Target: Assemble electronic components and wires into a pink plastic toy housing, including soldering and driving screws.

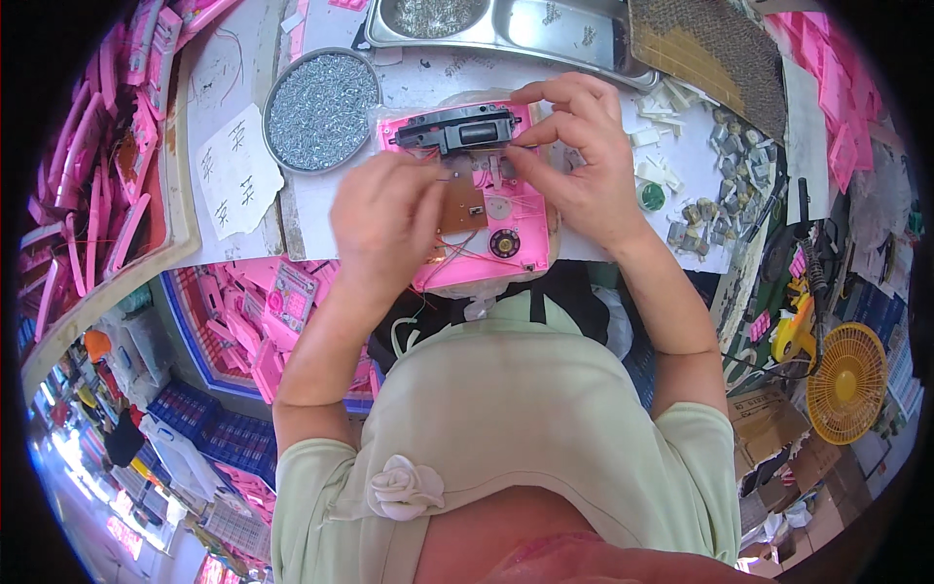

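Note:
A pink plastic casing [535, 251] lies in front of me with its inside facing up. In it are a brown circuit board [461, 209], a small round black speaker [504, 242] and thin wires. Across its far part sits a long black plastic module [457, 130] with a dark rectangular window. My right hand [589, 156] grips the module's right end between thumb and fingers. Beside the board, at the module's left, is my left hand [384, 219], its fingers bent and blurred; whether they hold anything is hidden.
A round tray of small screws [321, 112] stands at left, near a paper with handwriting [238, 175]. Behind is a metal tray [555, 39]. Small grey motors [735, 161] and white pieces [662, 117] lie at right. Pink parts fill a crate [195, 341] below left.

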`<state>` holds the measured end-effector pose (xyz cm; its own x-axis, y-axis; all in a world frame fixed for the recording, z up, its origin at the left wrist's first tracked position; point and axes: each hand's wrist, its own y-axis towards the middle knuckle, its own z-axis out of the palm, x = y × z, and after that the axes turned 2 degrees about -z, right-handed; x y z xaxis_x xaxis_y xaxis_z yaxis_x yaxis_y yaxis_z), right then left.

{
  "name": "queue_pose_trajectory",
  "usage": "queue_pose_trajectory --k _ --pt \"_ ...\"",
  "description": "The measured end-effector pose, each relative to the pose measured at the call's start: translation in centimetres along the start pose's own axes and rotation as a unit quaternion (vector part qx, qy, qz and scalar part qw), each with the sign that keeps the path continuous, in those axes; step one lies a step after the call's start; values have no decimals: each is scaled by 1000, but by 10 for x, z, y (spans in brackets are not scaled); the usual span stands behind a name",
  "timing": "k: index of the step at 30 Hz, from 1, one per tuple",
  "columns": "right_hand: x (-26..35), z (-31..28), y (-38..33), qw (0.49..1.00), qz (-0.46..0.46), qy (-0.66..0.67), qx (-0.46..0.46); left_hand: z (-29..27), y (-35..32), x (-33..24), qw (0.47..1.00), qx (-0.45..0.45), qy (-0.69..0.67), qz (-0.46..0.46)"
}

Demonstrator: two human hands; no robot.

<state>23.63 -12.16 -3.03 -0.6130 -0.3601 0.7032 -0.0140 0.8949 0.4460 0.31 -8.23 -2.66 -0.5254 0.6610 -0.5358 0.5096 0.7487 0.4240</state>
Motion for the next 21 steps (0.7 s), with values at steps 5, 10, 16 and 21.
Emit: queue_pose_trajectory --k 5,10,16,21 --pt "-1 4 -5 1000 5 -15 7 -3 -10 5 995 -29 73 -58" --pt "6 1 1 999 -21 26 3 -12 8 -45 993 -48 -105 -37" --pt "8 1 0 997 5 82 -8 4 23 -39 969 78 -203 -120" --pt "5 0 1 996 4 85 -10 2 35 -35 985 77 -143 -58"
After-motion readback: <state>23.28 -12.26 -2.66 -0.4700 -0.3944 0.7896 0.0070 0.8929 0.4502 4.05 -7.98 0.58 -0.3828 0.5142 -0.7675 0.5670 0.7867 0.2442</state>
